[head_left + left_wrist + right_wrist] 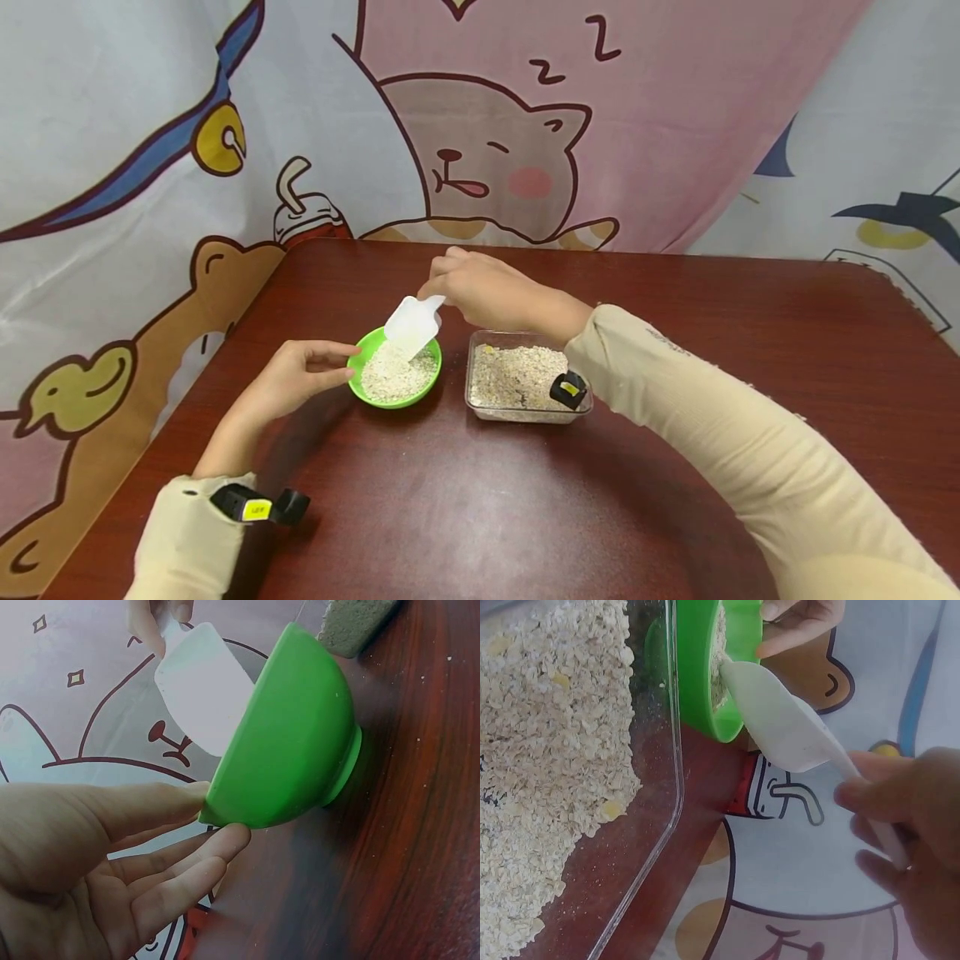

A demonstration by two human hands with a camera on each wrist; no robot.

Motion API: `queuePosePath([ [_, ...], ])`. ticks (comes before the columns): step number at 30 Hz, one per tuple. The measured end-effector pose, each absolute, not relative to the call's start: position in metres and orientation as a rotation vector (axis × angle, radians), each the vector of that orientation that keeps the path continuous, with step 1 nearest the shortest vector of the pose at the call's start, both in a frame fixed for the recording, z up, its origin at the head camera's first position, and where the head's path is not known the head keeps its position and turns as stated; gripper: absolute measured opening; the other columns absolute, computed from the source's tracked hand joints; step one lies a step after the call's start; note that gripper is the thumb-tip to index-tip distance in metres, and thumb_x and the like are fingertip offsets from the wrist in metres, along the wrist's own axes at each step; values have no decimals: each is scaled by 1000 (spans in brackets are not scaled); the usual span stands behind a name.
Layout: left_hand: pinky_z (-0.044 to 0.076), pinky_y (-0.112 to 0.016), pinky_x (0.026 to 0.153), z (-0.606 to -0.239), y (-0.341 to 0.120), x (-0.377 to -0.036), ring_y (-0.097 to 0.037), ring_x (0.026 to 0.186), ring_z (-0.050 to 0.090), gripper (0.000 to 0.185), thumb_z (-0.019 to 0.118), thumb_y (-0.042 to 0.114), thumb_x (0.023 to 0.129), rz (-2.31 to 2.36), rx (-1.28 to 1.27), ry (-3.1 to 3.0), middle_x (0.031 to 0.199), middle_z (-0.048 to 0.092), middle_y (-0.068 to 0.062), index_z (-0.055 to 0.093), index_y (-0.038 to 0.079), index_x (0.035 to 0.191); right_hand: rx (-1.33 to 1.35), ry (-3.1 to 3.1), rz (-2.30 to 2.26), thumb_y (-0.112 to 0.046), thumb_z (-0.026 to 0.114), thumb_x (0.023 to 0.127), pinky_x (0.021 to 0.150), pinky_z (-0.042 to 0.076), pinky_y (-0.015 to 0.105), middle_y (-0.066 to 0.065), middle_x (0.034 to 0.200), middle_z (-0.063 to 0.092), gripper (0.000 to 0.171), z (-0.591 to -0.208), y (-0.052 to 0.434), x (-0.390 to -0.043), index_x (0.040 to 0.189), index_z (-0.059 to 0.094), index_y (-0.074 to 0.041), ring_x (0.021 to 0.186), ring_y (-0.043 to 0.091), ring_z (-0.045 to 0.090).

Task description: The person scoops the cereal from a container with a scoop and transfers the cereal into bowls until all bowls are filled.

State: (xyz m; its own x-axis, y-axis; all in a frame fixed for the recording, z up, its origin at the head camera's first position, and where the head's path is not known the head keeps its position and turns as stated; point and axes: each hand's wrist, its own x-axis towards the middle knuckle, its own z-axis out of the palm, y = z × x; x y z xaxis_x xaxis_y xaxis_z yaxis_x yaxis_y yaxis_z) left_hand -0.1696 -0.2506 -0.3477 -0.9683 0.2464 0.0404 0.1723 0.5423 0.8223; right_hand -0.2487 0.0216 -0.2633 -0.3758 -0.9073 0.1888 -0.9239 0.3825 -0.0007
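Note:
A green bowl (390,404) holding oat flakes (393,375) stands on the table at centre left. My left hand (303,375) pinches its left rim between thumb and fingers, as the left wrist view shows. In my right hand (480,287) is the handle of a white scoop (412,323), tilted down over the bowl with its front edge at the oats. The right wrist view shows the scoop (776,716) slanting into the bowl (697,667). To the right of the bowl, under my right forearm, sits a clear plastic container (528,410) of oat flakes (517,375).
The dark red wooden table (450,500) carries these things, with a few crumbs on it. A cartoon-printed curtain (645,125) hangs behind its far edge and along the left side. A black wrist camera (567,389) on my right sleeve overlaps the container's right side.

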Motion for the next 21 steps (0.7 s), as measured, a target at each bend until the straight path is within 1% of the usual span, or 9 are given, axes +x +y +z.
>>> queuePosePath([
  [2, 49, -21, 69, -347, -250, -169, -17, 85, 63, 33, 67, 3, 82, 1428, 365, 2685, 103, 63, -23, 61, -8, 112, 1665, -2465, 158, 18, 59, 70, 79, 38, 27, 0, 95, 59, 50, -263, 21, -247, 111, 67, -10, 90, 18, 47],
  [5, 49, -21, 68, -346, -250, -168, -18, 85, 63, 34, 67, 4, 82, 1438, 370, 2681, 103, 63, -24, 60, -9, 112, 1657, -2459, 146, 19, 59, 69, 76, 39, 26, -1, 96, 59, 52, -263, 21, -246, 111, 67, -11, 90, 17, 47],
  [7, 49, -20, 68, -345, -249, -167, -18, 85, 63, 34, 67, 4, 82, 1438, 372, 2682, 103, 63, -23, 60, -9, 112, 1648, -2448, 133, 19, 58, 69, 78, 39, 27, -1, 97, 59, 52, -263, 23, -245, 111, 67, -11, 91, 17, 47],
  [12, 49, -21, 68, -344, -248, -167, -21, 85, 63, 33, 67, 3, 81, 1412, 383, 2701, 101, 63, -23, 61, -9, 111, 1612, -2429, 126, 17, 56, 75, 82, 40, 29, 1, 99, 60, 47, -262, 31, -245, 112, 66, -10, 95, 19, 48],
  [17, 49, -21, 68, -340, -247, -165, -23, 85, 64, 32, 68, 3, 81, 1368, 381, 2741, 99, 64, -22, 62, -7, 110, 1564, -2476, 176, 5, 60, 84, 83, 40, 28, 2, 101, 60, 34, -259, 43, -243, 114, 65, -9, 95, 19, 48],
  [21, 50, -21, 68, -334, -247, -162, -24, 85, 64, 32, 68, 5, 81, 1358, 389, 2766, 98, 65, -20, 62, -7, 111, 1531, -2505, 223, -2, 61, 86, 80, 40, 29, 4, 100, 60, 28, -257, 52, -242, 113, 65, -8, 91, 20, 48],
])
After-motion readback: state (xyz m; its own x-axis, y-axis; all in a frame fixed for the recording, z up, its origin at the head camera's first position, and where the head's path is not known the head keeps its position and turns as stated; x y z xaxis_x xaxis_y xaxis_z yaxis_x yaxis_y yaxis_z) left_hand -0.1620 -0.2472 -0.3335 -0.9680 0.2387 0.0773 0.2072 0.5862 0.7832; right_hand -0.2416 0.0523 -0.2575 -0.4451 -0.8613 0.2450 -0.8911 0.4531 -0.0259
